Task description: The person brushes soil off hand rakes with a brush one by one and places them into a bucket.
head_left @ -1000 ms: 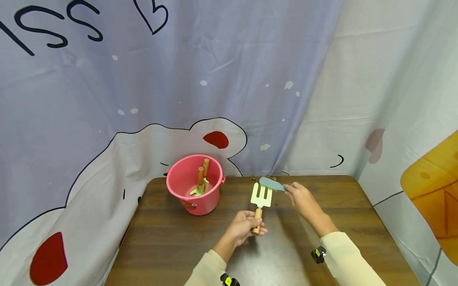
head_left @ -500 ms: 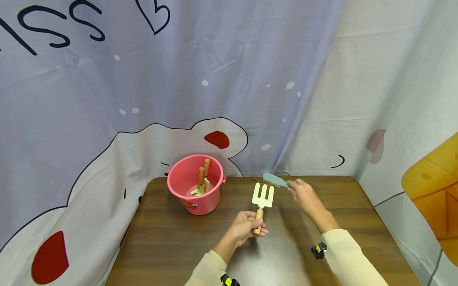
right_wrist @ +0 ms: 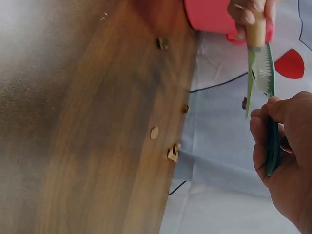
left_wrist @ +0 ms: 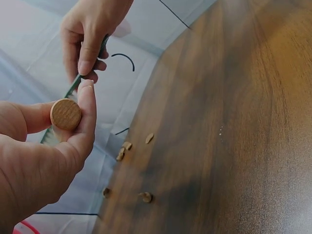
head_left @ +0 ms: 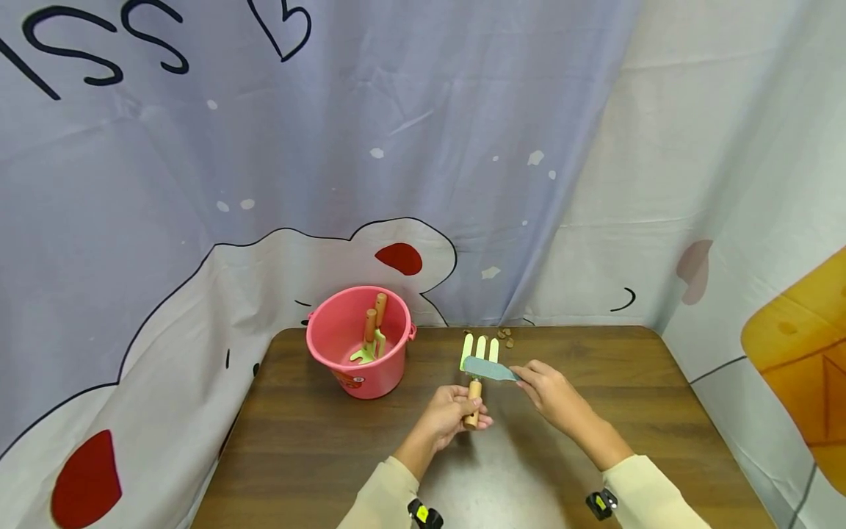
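My left hand grips the wooden handle of a small pale-green garden fork, its three tines pointing away above the table. A teal brush is in my right hand, pinched by its handle between thumb and fingers. In the head view the brush lies across the base of the tines. White bristles face the fork in the right wrist view, and a small dark clump shows by the tines. From the left wrist, the round butt of the fork handle hides most of the fork.
On the wooden table stands a pink bucket at the back left, with two small green tools with wooden handles in it. Several brown crumbs lie near the table's back edge. A patterned curtain hangs behind.
The brush has moved from the tine tips, off to the right of the fork, then back left and nearer onto the tine base. More crumbs show behind the fork; the left hand barely shifts.
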The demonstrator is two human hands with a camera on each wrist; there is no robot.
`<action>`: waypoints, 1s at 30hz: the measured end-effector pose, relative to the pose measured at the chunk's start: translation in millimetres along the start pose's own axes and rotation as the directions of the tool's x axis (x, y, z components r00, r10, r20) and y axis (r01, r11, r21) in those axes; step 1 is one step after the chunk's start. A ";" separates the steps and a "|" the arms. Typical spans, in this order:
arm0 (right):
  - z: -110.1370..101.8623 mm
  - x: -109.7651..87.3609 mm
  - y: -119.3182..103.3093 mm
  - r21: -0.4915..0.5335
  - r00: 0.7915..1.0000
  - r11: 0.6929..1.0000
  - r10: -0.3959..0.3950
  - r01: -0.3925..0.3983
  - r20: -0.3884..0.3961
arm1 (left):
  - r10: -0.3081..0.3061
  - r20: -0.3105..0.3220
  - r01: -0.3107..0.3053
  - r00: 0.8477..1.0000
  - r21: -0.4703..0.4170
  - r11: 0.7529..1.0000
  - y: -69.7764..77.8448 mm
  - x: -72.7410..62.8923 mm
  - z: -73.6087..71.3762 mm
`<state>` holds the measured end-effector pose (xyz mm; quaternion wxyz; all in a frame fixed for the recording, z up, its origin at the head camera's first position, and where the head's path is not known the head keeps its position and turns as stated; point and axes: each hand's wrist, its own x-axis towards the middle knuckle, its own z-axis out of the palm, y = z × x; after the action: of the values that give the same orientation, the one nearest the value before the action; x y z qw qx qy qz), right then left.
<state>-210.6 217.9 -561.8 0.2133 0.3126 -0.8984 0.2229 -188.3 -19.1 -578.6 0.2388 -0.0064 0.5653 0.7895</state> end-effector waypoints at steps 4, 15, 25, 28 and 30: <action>1.3 0.0 -2.0 -0.014 1.000 1.000 0.002 -0.002 -0.008 | 0.005 -0.003 -0.005 1.000 0.001 1.000 0.3 0.0 1.7; 4.5 12.7 9.5 -0.044 0.996 0.996 0.083 -0.082 0.024 | 0.004 -0.011 -0.004 1.000 0.006 1.000 2.2 -4.3 4.8; 10.7 21.6 20.6 -0.061 0.985 0.984 0.170 -0.169 0.019 | 0.019 -0.007 -0.019 1.000 -0.017 1.000 -5.8 -6.5 8.5; 10.9 26.2 23.5 -0.066 0.981 0.979 0.192 -0.191 0.019 | 0.031 0.000 -0.031 1.000 -0.021 0.999 -6.3 -6.5 8.9; 11.2 29.2 25.8 -0.065 0.977 0.976 0.212 -0.210 0.028 | 0.040 0.005 -0.040 0.999 -0.016 0.999 -6.1 -6.8 9.1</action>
<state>-251.1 216.5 -562.5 0.1824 0.2127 -0.9364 0.2111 -177.6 -12.0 -578.8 0.2246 0.0053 0.5584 0.7986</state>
